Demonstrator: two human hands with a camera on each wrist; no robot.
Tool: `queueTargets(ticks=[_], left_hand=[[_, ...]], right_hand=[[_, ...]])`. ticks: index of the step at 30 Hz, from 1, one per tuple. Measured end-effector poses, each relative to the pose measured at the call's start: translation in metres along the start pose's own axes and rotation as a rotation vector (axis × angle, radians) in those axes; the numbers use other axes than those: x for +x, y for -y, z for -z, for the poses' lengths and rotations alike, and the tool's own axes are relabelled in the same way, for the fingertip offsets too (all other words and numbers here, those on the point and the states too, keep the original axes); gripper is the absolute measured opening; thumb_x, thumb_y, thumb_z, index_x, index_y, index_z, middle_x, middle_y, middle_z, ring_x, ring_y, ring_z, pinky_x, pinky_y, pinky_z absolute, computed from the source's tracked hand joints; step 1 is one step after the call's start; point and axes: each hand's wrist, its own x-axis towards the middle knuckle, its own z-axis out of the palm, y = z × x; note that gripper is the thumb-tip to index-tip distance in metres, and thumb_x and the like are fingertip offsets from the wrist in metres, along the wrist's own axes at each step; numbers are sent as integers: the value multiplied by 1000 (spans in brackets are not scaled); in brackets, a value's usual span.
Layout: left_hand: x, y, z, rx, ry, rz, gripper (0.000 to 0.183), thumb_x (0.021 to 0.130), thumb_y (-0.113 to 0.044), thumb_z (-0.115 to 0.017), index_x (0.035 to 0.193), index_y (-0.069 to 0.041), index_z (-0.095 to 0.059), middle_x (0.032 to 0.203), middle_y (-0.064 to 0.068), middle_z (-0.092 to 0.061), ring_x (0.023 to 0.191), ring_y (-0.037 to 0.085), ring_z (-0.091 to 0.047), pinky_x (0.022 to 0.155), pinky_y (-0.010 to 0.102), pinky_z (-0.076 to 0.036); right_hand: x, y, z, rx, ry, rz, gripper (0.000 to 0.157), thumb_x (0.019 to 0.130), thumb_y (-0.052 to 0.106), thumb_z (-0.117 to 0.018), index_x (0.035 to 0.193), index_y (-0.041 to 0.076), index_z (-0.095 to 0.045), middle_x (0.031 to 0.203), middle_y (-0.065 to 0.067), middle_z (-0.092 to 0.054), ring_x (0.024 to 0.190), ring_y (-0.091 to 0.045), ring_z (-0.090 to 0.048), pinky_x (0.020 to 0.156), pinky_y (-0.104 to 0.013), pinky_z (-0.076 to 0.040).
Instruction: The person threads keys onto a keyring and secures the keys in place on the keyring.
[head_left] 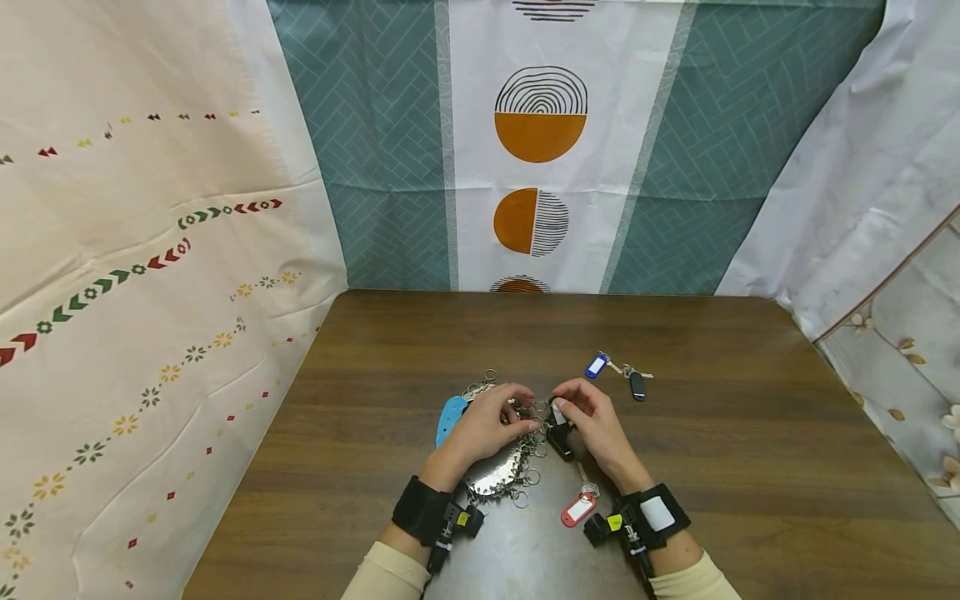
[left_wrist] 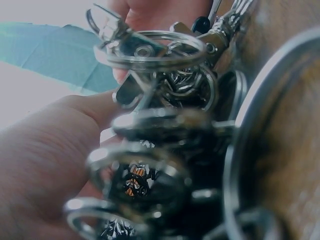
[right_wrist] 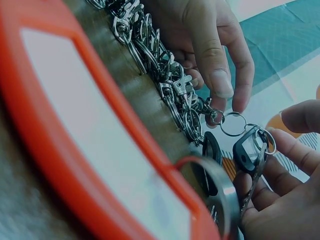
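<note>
In the head view, metal swivel clasps with split rings crowd around a shiny round metal piece. My left hand reaches over them, thumb and index finger apart at the near end of a clasp. From that clasp a split ring runs to the ring of a black key tag with a pale label. My right hand holds this tag, a key dangling beside it. Another black tag hangs close by. Blurred rings fill the left wrist view.
A red key tag with a key lies by my right wrist. Farther back on the wooden table lie a blue key tag and a black one, with keys. A bright blue piece sits left of the clasps.
</note>
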Motion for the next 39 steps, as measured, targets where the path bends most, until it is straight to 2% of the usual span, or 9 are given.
queueTargets(ticks=[11, 19, 26, 29, 34, 37, 39], left_hand=[[1, 2, -1, 6, -5, -7, 43, 92, -36, -77, 129, -18, -65, 118, -1, -68, 81, 5, -62, 67, 24, -54], [1, 2, -1, 13, -10, -17, 41, 92, -35, -77, 128, -19, -65, 118, -1, -69, 80, 5, -62, 67, 24, -54], [1, 2, -1, 10, -5, -14, 43, 93, -33, -77, 131, -17, -64, 119, 1, -68, 80, 6, -62, 66, 25, -53], [1, 2, -1, 12, -4, -9, 45, 93, -33, -77, 132, -16, -63, 119, 1, -67, 81, 6, -62, 66, 25, -53], [1, 2, 0, 11, -8, -10, 45, 93, -32, -77, 132, -16, -63, 119, 2, -68, 81, 6, -62, 66, 25, -53], [1, 2, -1, 11, -9, -9, 45, 93, -33, -77, 132, -16, -63, 120, 2, -68, 81, 6, -62, 67, 25, -54], [1, 2, -1, 11, -12, -9, 44, 94, -35, -75, 132, -16, -63, 121, 2, -67, 81, 6, -62, 67, 26, -54]], right_hand=[[0, 0, 0, 9, 1, -8, 13, 101, 4, -62, 112, -2, -63, 107, -26, -61, 89, -33, -58, 71, -24, -47], [0, -1, 0, 13, -5, -11, 14, 101, 6, -62, 112, -3, -63, 107, -27, -61, 91, -38, -58, 74, -25, -49], [1, -1, 1, 37, -22, -6, 16, 103, 6, -61, 113, -5, -62, 108, -29, -62, 93, -36, -61, 76, -30, -54], [1, 0, 1, 51, -36, 4, 17, 104, 6, -59, 113, -7, -62, 111, -31, -63, 101, -40, -61, 82, -28, -54], [1, 6, 4, 51, -40, 20, 25, 107, 10, -53, 122, -8, -60, 124, -33, -62, 119, -39, -58, 97, -21, -47], [-2, 24, 3, 24, -33, 20, 32, 109, 12, -47, 133, -8, -56, 136, -32, -57, 130, -36, -52, 108, -31, -40], [-4, 35, 4, -11, -28, 26, 37, 111, 12, -42, 140, -7, -51, 143, -30, -53, 136, -38, -45, 115, -44, -34]])
